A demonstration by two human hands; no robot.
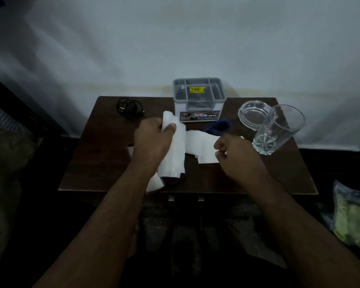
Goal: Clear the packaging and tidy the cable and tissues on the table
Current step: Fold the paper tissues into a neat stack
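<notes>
My left hand (152,140) grips a stack of white tissues (174,150) above the table's middle, thumb pressed on top. More white tissue (200,145) lies flat beside it. My right hand (235,151) pinches the right edge of that flat tissue, fingers curled. A dark purple packet (173,180) pokes out beneath the held stack near the front edge. Another blue-purple wrapper (217,125) lies behind the tissues. A coiled black cable (129,109) rests at the back left of the table.
A grey-and-white organiser box (199,100) with a yellow price sticker stands at the back centre of the dark wooden table (96,163). A glass ashtray (252,115) and a drinking glass (279,129) sit at the right. A plastic bag (351,215) lies on the floor, right.
</notes>
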